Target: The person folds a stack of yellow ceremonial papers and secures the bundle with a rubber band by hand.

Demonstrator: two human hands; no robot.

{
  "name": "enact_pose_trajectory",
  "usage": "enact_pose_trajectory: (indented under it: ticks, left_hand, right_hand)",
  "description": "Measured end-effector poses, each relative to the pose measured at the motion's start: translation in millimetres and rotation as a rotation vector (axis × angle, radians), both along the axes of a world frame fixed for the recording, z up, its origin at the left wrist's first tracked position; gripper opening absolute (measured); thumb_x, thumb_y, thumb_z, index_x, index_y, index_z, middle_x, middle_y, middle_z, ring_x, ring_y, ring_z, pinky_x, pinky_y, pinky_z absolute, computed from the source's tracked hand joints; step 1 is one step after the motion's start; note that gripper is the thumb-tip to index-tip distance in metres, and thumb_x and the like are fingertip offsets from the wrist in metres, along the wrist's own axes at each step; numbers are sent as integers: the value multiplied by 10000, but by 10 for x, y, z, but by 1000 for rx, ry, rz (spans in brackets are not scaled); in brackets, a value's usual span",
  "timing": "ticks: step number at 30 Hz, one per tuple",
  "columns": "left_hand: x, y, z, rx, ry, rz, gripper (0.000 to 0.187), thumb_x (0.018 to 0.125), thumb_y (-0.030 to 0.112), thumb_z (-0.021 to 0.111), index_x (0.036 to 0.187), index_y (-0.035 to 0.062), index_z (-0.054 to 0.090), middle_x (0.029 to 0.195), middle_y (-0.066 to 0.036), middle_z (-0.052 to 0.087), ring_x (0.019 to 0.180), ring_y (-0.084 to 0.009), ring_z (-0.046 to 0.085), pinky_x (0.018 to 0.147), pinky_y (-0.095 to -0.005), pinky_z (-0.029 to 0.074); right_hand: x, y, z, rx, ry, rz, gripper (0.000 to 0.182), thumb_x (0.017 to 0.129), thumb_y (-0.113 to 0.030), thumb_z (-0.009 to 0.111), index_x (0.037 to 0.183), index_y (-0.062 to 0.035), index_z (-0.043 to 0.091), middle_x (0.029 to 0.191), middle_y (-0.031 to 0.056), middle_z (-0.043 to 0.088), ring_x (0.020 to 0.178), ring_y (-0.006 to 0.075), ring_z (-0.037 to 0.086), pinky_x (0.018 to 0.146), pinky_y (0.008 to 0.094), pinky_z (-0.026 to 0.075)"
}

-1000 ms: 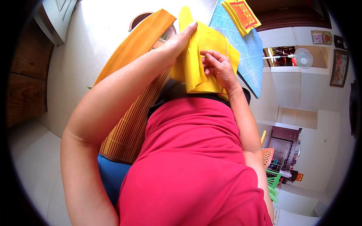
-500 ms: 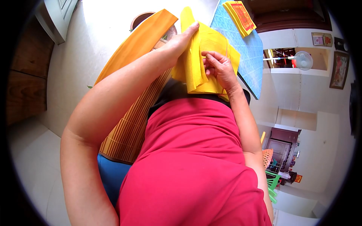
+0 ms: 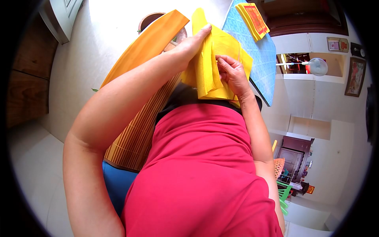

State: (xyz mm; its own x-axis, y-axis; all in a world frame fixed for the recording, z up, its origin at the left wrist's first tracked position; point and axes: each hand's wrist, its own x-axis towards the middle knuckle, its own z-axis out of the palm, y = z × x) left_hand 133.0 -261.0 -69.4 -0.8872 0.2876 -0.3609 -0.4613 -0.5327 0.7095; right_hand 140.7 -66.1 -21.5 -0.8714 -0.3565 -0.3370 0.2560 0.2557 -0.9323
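Observation:
A stack of thin yellow paper sheets [image 3: 205, 81], bent over along one side, stands above my lap. My left hand [image 3: 196, 42] grips its upper left part, thumb on the near face and the other fingers hidden behind. My right hand [image 3: 233, 77] is at the right side of the stack. Its thumb and forefinger are pinched together at the edge of the loose inner sheets, with the other fingers curled in. Just how many sheets lie between those fingertips cannot be made out.
Beyond my right hand is a blue patterned table [image 3: 258, 59] holding another yellow paper stack with a red print [image 3: 257, 21]. A slatted bamboo chair with a wide orange armrest [image 3: 144, 47] is on my left. Behind it, a round pot [image 3: 149, 20] stands on the floor.
The thumb and forefinger of my right hand have closed together at the sheet edge. My left hand keeps its grip on the stack. The whole view has shifted slightly.

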Motion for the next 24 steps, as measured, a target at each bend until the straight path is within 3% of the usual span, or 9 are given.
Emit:
enact_pose_trajectory:
  ticks: [24]
  left_hand:
    - [-45, 16, -45, -36, -6, -6, 909, 793, 736, 506, 1335, 7, 484, 1353, -199, 487, 1248, -312, 448, 1054, -415, 315]
  right_hand:
    - [-15, 18, -67, -42, 3, -26, 275, 962, -198, 562, 1145, -4, 628, 874, 50, 677, 716, 78, 634, 596, 191, 499]
